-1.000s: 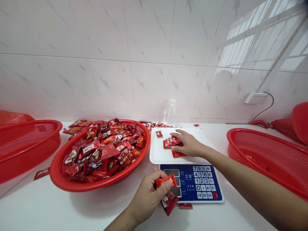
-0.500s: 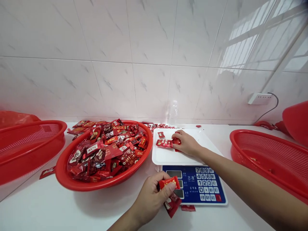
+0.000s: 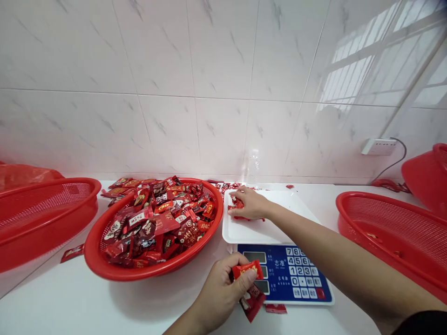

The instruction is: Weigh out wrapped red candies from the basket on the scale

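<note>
My left hand (image 3: 221, 288) is closed on a couple of red wrapped candies (image 3: 252, 302), held in front of the blue keypad panel (image 3: 279, 279) of a weighing scale. On the scale's white tray (image 3: 279, 231), my right hand (image 3: 250, 203) reaches to the left side, its fingers curled round red wrapped candies (image 3: 237, 203). Part of those wrappers is hidden beneath the fingers. Left of the scale, a red plastic basket (image 3: 91, 242) holds a heap of red and maroon candy packets (image 3: 157, 223).
Another red basket (image 3: 52, 214) stands at far left, and a red basket (image 3: 349, 218) with a few small bits inside is at right. Loose packets (image 3: 122, 186) lie behind the heap. A clear plastic container (image 3: 253, 165) stands by the tiled wall, below a power strip (image 3: 379, 146).
My right hand has moved left across the tray, from the candies near its middle to those at its left side. My left hand keeps its candies nearly in place.
</note>
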{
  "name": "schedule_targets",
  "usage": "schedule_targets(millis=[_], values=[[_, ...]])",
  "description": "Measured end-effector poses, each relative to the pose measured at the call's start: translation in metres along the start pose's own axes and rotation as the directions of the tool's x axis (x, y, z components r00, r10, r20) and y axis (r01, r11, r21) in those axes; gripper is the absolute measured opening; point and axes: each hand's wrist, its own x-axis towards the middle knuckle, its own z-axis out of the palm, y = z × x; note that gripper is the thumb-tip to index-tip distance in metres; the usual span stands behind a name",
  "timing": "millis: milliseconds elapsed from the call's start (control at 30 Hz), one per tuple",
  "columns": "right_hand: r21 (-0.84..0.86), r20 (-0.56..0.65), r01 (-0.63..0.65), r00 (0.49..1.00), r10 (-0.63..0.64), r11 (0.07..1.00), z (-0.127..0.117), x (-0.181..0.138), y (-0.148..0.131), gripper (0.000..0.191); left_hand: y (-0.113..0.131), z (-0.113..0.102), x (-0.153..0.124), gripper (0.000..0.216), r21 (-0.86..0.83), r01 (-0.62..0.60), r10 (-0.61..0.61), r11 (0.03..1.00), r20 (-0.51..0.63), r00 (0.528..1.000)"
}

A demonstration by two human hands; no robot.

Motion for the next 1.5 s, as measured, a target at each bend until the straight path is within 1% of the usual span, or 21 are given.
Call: schedule_targets(millis=[100, 233, 400, 567, 633, 767, 867, 967, 1067, 1267, 1500], values=[[-0.033, 0.108, 0.037, 0.994, -0.033, 0.999, 0.009, 0.003, -0.005, 0.042, -0.001, 0.000, -0.001, 0.040, -0.011, 0.007, -0.007, 1.000, 0.004, 1.000], [-0.060, 0.147, 0.087, 0.986, -0.077, 0.994, 0.013, 0.005, -0.002, 0.040, -0.002, 0.001, -0.002, 0.040, -0.013, 0.006, -0.005, 1.000, 0.007, 1.000], [-0.087, 0.109, 0.138, 0.986, -0.128, 0.987, 0.016, 0.001, -0.001, 0.034, -0.002, 0.002, -0.001, 0.040, -0.033, 0.024, -0.024, 0.999, 0.009, 1.000], [-0.113, 0.004, 0.119, 0.993, -0.119, 0.986, 0.023, -0.007, -0.002, 0.032, -0.003, 0.002, -0.001, 0.040, -0.024, 0.031, -0.031, 0.999, 0.008, 0.999], [-0.110, -0.014, 0.112, 0.993, -0.115, 0.988, 0.024, -0.008, -0.002, 0.031, -0.003, 0.002, -0.001, 0.040, -0.032, 0.020, -0.020, 0.999, 0.009, 1.000], [-0.100, 0.005, 0.152, 0.988, -0.152, 0.983, 0.020, -0.003, 0.001, 0.032, -0.004, 0.003, -0.001, 0.040, -0.029, 0.020, -0.020, 0.999, 0.006, 1.000], [-0.097, 0.066, 0.193, 0.980, -0.187, 0.976, 0.016, 0.006, 0.002, 0.033, -0.004, 0.004, -0.001, 0.041, -0.047, 0.033, -0.032, 0.998, 0.014, 0.999], [-0.094, 0.133, 0.207, 0.972, -0.194, 0.974, 0.014, 0.017, 0.002, 0.033, -0.005, 0.004, 0.000, 0.041, -0.041, 0.023, -0.022, 0.999, 0.012, 1.000], [-0.089, 0.159, 0.207, 0.969, -0.191, 0.974, 0.014, 0.024, 0.001, 0.033, -0.005, 0.003, 0.001, 0.041, -0.023, 0.016, -0.016, 1.000, -0.004, 1.000], [-0.063, 0.138, 0.216, 0.969, -0.206, 0.974, 0.016, 0.021, -0.002, 0.030, -0.006, 0.003, 0.001, 0.041, -0.027, 0.013, -0.013, 1.000, -0.006, 1.000], [-0.070, 0.037, 0.170, 0.985, -0.168, 0.983, 0.022, 0.000, -0.002, 0.032, -0.008, 0.002, -0.001, 0.041, -0.045, 0.016, -0.015, 0.999, 0.010, 1.000]])
